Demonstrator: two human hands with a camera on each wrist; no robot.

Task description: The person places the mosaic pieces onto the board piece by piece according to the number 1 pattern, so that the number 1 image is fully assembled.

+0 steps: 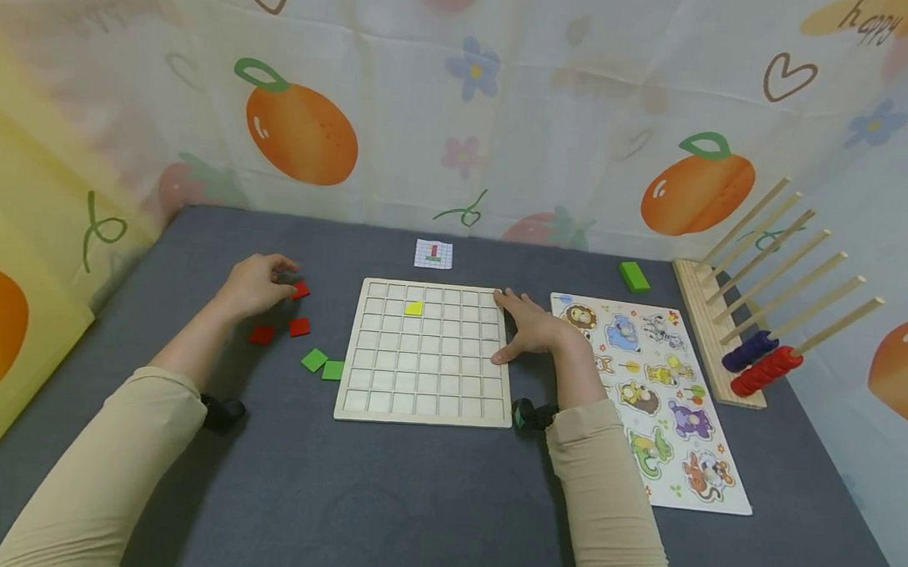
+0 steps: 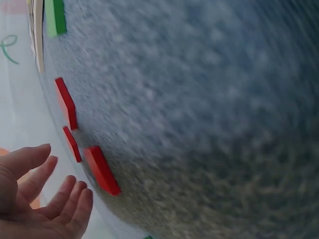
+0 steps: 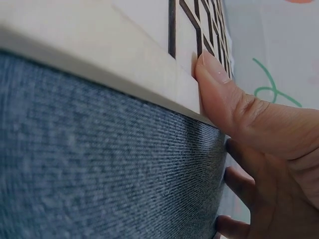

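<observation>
A pale wooden grid board lies flat on the table, with one yellow square tile in an upper cell. My right hand rests at the board's right edge. In the right wrist view its thumb presses on the rim, while the other fingers spread beside it. To the left, my left hand hovers beside a red tile. The left wrist view shows that hand's fingers loosely bent, with nothing between them. Two more red tiles and two green tiles lie nearby, left of the board.
Behind the board lies a small gridded paper card with a coloured pattern. To the right are an animal puzzle board, a green block and a wooden peg rack with red and dark blue beads. A printed curtain hangs behind the table.
</observation>
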